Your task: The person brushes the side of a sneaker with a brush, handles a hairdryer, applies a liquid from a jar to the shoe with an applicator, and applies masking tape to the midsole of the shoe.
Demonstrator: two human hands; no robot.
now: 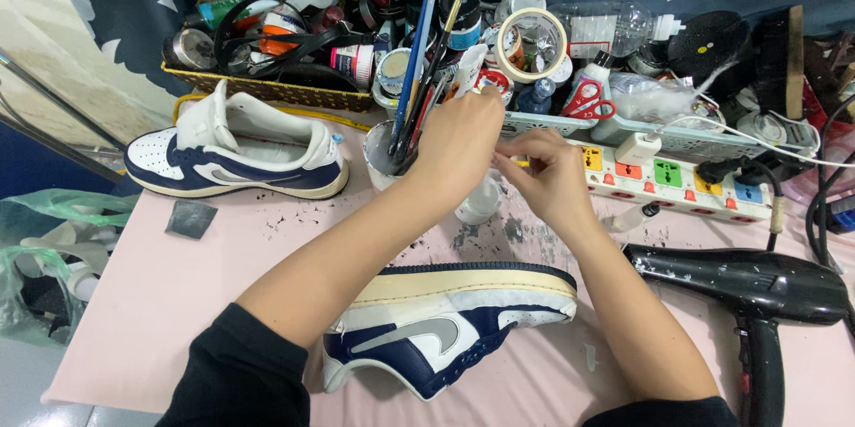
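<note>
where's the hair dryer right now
In the head view the black hair dryer lies on the pink table at the right edge, just below the white power strip and right of the person's right hand.

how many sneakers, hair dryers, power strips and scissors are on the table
sneakers: 2 (upright one, one on its side)
hair dryer: 1
power strip: 1
red-handled scissors: 1
total: 5

Navy-white sneaker (450,325), grey swoosh; pink table (178,293); black hairdryer (757,289); white power strip (677,182), multicoloured sockets.
</note>
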